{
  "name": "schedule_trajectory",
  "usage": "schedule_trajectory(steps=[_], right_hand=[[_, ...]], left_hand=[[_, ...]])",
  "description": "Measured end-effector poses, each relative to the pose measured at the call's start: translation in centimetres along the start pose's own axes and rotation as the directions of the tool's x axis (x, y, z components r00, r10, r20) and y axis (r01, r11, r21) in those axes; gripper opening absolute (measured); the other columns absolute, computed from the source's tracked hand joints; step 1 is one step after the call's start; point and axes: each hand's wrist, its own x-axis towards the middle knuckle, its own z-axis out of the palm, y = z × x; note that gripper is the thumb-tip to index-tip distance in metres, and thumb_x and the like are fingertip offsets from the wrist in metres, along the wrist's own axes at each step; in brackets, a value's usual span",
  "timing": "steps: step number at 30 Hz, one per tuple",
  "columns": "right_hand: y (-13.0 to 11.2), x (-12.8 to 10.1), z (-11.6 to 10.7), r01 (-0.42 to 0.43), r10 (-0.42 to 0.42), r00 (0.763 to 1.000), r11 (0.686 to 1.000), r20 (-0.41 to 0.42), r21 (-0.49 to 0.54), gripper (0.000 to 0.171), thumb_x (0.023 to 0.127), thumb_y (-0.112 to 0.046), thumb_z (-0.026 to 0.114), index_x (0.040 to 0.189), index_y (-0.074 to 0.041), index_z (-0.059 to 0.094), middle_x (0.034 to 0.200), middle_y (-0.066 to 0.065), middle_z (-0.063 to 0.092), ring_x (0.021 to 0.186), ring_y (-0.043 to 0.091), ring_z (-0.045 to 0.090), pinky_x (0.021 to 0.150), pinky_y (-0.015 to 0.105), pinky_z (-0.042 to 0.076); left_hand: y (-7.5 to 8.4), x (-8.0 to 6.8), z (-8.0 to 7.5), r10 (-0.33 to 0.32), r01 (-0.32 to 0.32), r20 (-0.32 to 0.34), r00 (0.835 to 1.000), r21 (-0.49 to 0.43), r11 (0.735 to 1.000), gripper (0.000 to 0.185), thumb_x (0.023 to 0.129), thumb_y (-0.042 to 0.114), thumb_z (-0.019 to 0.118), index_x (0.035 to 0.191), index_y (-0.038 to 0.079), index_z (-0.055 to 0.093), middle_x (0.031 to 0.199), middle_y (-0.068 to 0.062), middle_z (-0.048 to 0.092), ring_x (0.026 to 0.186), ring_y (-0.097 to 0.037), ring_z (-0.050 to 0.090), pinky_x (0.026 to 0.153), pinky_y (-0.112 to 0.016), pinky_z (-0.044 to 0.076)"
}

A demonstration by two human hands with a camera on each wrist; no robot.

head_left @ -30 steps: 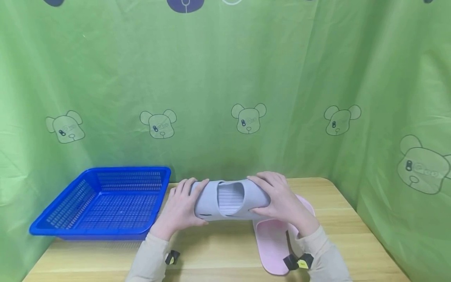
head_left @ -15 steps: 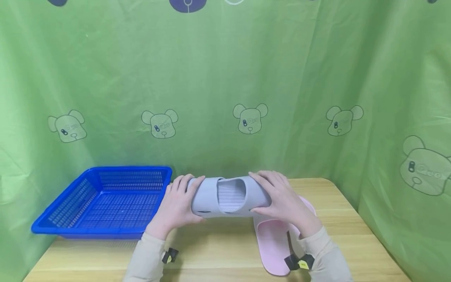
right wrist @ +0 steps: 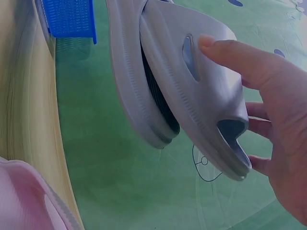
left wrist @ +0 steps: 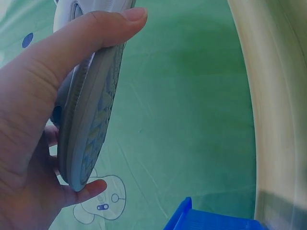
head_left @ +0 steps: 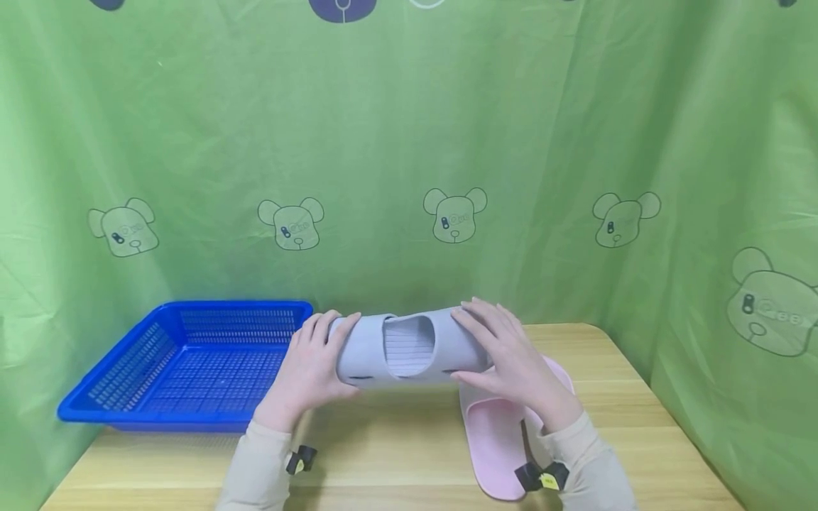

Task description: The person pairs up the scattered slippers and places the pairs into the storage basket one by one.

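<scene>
A pair of grey slippers point(head_left: 367, 351), fitted into each other, is held sideways above the table between both hands. My left hand point(head_left: 313, 369) grips the left end, with its thumb along the near side and its fingers over the far side. At the other end my right hand point(head_left: 508, 355) grips the second slipper. In the right wrist view the outer slipper point(right wrist: 211, 91) shows cut-out slots in its upper. The left wrist view shows a patterned sole point(left wrist: 96, 124) edge-on. Pink slippers point(head_left: 498, 454) lie on the table below my right hand, partly covered by the wrist.
On the left of the wooden table point(head_left: 396, 454) stands a blue mesh basket point(head_left: 211, 426), its near rim close to my left forearm. A green curtain point(head_left: 371, 142) with printed bear heads hangs behind the table and along its sides.
The grey slippers have risen and shifted a little left, their right end now tilted higher. Both hands keep their grip. The pink slippers and the basket stay put.
</scene>
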Motion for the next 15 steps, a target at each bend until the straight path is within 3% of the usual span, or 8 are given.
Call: schedule_trajectory(steps=[7, 15], right_hand=[[-0.1, 0.0, -0.2, 0.023, -0.023, 0.999, 1.000, -0.030, 0.003, 0.084, 0.073, -0.051, 0.075, 0.144, -0.016, 0.047, 0.147, 0.014, 0.045, 0.140, 0.038, 0.036, 0.118, 0.058, 0.025], [-0.2, 0.1, 0.1, 0.056, -0.056, 0.998, 0.998, -0.042, 0.009, 0.083, 0.072, -0.046, 0.077, 0.143, -0.014, 0.049, 0.145, 0.017, 0.046, 0.136, 0.040, 0.039, 0.111, 0.062, 0.032]], left_hand=[[-0.6, -0.1, -0.7, -0.026, 0.026, -0.001, 1.000, -0.001, 1.000, 0.120, 0.044, 0.054, 0.090, 0.147, 0.025, 0.038, 0.134, -0.011, 0.048, 0.125, -0.035, 0.043, 0.098, -0.057, 0.045], [-1.5, -0.4, -1.3, -0.059, 0.059, -0.023, 0.998, 0.002, 0.998, 0.115, 0.046, 0.051, 0.090, 0.146, 0.025, 0.039, 0.133, -0.012, 0.048, 0.123, -0.035, 0.043, 0.098, -0.056, 0.044]])
